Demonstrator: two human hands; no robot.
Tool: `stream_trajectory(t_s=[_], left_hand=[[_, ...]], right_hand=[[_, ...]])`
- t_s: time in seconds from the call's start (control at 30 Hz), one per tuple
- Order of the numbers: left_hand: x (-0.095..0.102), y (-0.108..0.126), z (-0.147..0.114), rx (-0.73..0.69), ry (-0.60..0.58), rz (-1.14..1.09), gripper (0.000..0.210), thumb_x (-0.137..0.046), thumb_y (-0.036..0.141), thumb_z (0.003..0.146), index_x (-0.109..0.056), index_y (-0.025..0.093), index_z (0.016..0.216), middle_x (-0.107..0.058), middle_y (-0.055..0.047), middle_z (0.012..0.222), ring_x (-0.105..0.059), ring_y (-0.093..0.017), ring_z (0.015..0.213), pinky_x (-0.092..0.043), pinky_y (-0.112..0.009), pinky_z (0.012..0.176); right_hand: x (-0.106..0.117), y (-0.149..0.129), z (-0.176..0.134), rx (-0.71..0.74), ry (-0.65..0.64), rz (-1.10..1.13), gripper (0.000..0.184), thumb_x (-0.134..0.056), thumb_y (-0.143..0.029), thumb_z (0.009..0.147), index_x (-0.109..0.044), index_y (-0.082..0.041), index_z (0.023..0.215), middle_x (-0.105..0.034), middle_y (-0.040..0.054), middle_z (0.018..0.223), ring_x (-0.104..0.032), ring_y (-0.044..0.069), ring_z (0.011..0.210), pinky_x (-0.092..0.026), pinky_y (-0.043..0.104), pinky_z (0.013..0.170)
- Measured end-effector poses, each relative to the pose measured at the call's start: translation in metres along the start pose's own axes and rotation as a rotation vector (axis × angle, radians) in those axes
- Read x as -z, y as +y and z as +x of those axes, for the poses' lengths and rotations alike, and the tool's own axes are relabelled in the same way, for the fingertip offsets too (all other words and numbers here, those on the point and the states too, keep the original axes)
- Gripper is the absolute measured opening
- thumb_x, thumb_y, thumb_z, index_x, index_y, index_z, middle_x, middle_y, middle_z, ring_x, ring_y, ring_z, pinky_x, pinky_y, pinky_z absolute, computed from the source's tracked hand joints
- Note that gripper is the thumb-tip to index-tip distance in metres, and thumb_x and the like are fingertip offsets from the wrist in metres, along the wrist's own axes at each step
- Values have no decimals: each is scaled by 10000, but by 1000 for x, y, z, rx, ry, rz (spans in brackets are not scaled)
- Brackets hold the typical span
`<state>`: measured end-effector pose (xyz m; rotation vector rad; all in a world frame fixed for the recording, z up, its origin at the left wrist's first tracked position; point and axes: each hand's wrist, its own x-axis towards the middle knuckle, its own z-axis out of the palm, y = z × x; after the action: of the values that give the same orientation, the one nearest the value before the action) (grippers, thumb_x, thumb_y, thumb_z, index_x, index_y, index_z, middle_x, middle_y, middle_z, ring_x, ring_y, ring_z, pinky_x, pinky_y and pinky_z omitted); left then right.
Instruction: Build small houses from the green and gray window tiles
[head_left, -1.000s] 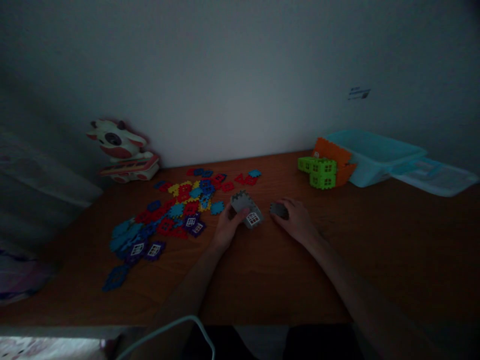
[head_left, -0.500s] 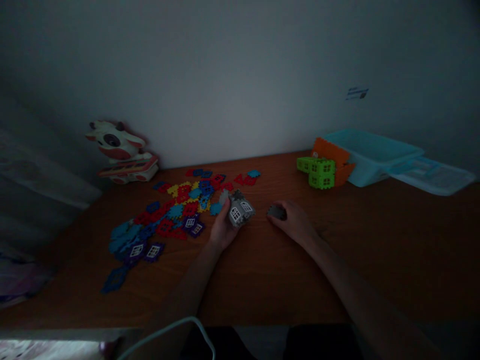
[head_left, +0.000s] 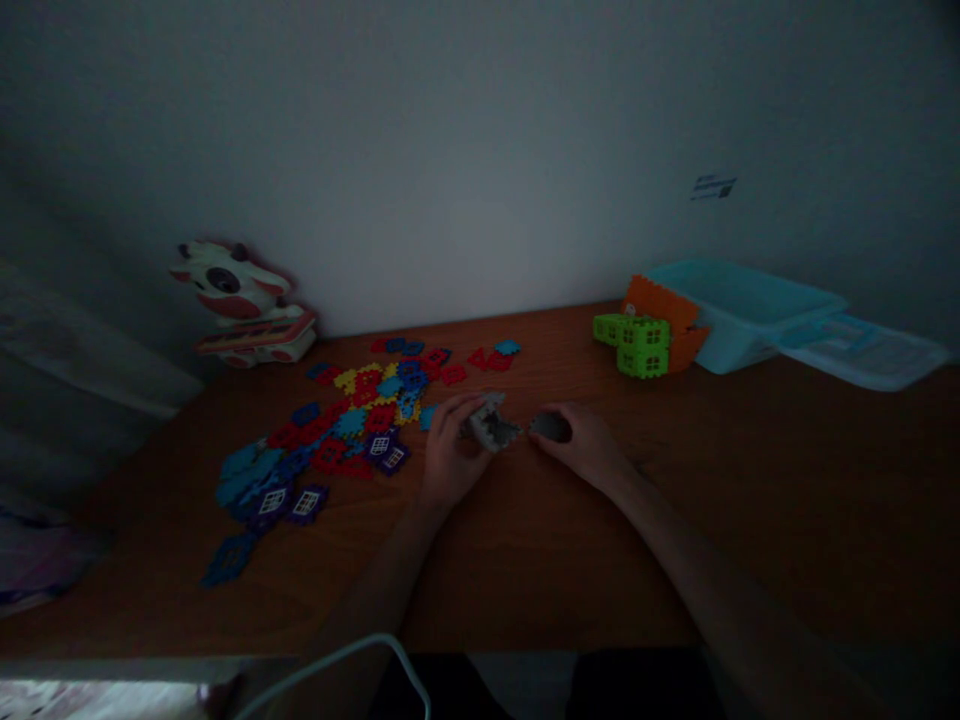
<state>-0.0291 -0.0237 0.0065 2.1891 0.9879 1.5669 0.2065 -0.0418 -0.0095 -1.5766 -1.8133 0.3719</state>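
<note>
My left hand (head_left: 454,455) is closed around a grey box-like assembly of interlocking plastic tiles (head_left: 493,425). Its hollow, notched side faces right. Between the thumb and fingers of my right hand (head_left: 585,440) is a single grey tile (head_left: 550,427), a short gap away from the assembly. Close to my left hand on the left lie loose interlocking tiles in red, yellow and blue (head_left: 381,415), spread over the wooden table (head_left: 517,560). Purple tiles with white window grids (head_left: 380,446) are among them.
At the back right, a light blue plastic bin (head_left: 750,310) has a translucent lid (head_left: 862,350) beside it. Green window tiles (head_left: 643,347) and orange tiles (head_left: 667,310) stand against the bin. A cow-shaped toy keyboard (head_left: 240,300) sits back left. A pale cable (head_left: 375,640) crosses the front.
My left hand has turned the grey assembly, so its hollow side now faces right instead of its white windows showing. My right hand has barely moved with its tile.
</note>
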Motion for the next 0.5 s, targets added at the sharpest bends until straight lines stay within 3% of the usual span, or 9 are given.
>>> stream_trajectory(t_s=[0.07, 0.13, 0.3, 0.5], left_hand=[[3, 3, 0, -138, -33, 139, 539, -777, 180, 758, -588, 237, 1259, -630, -110, 1256, -605, -256, 1177, -508, -447, 1018], [4, 4, -1, -175, -43, 197, 554, -766, 185, 772, -564, 236, 1286, -628, -112, 1240, -609, -255, 1155, -524, -440, 997], [0, 3, -3, -115, -55, 205, 574, -758, 186, 780, -531, 237, 1305, -617, -107, 1230, -603, -254, 1151, -525, -437, 1000], [0, 0, -7, -45, -50, 208, 643, -760, 222, 786, -473, 242, 1360, -528, -123, 1267, -560, -266, 1199, -493, -452, 1029]], right_hand=[[0, -2, -1, -16, 14, 37, 350, -751, -331, 791, -675, -221, 1114, -728, 123, 1124, -687, 303, 1034, -533, 487, 920], [0, -4, -1, -36, 34, 85, 361, -752, -338, 788, -671, -229, 1122, -730, 120, 1116, -692, 299, 1022, -541, 485, 906], [0, -7, -1, -126, 81, 285, 362, -760, -391, 785, -669, -251, 1106, -734, 95, 1102, -704, 268, 987, -561, 454, 875], [-1, -11, 5, -300, 107, 689, 367, -791, -450, 736, -670, -239, 1010, -747, 86, 1063, -716, 236, 961, -570, 419, 886]])
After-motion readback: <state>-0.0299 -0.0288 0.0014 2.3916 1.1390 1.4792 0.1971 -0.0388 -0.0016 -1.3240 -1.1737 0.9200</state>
